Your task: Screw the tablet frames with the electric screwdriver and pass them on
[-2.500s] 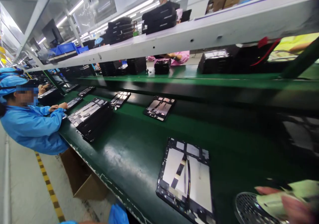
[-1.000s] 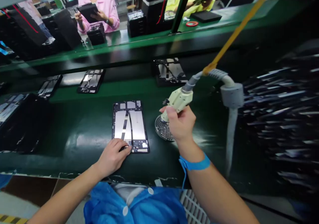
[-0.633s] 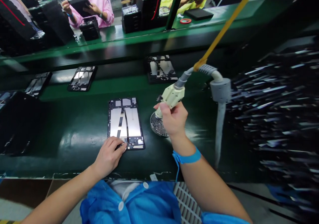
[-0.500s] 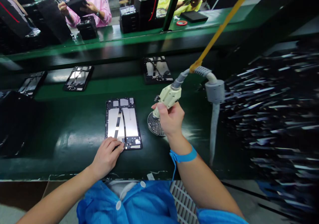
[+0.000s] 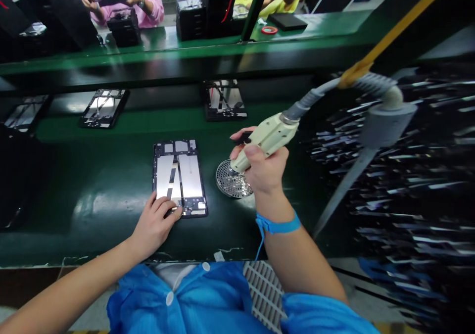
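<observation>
From the head camera, the left hand [image 5: 155, 223] lies fingers-down on the near edge of a tablet frame [image 5: 179, 177] flat on the green belt [image 5: 92, 195]. The right hand [image 5: 264, 168] is wrapped around a cream powered screwdriver [image 5: 267, 137], its tip over a perforated screw dish [image 5: 232, 179] just beside the frame.

worker in a bright blue smock [image 5: 208, 299] with white snap buttons [image 5: 169, 298], short sleeves leaving both forearms bare, a blue anti-static strap [image 5: 277, 224] with trailing cord on the right wrist
</observation>
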The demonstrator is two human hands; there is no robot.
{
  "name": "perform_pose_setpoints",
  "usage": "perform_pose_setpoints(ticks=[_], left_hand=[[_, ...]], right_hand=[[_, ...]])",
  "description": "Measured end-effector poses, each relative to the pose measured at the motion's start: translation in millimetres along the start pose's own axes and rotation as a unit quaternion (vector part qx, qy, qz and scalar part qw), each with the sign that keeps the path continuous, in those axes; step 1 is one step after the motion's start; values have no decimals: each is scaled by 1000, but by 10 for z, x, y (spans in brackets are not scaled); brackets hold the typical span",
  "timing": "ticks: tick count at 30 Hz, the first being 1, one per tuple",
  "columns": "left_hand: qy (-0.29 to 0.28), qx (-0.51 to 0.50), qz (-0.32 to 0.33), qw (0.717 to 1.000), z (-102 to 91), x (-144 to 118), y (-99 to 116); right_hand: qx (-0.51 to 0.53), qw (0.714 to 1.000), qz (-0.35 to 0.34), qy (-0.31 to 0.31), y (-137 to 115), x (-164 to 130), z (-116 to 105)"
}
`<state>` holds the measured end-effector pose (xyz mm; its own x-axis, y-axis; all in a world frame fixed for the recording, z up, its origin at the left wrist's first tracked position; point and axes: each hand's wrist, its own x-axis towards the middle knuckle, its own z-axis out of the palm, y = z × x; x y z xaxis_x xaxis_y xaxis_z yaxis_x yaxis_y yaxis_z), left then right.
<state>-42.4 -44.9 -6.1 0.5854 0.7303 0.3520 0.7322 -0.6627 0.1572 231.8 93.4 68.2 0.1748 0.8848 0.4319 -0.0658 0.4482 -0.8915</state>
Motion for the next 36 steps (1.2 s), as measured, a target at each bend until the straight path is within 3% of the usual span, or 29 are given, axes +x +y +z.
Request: perform_pose_setpoints(ticks=[3, 11, 36], left_hand=[[8, -14, -34, 999, 66, 59, -71], [29, -76, -40, 996, 237, 451, -264], [9, -108, -4, 994, 198, 473, -322]], right_hand=[[-6, 1000, 8, 0, -19, 11, 79], [-58, 997, -6, 42, 175, -214, 96], [-95, 994, -11, 54, 230, -300, 120]])
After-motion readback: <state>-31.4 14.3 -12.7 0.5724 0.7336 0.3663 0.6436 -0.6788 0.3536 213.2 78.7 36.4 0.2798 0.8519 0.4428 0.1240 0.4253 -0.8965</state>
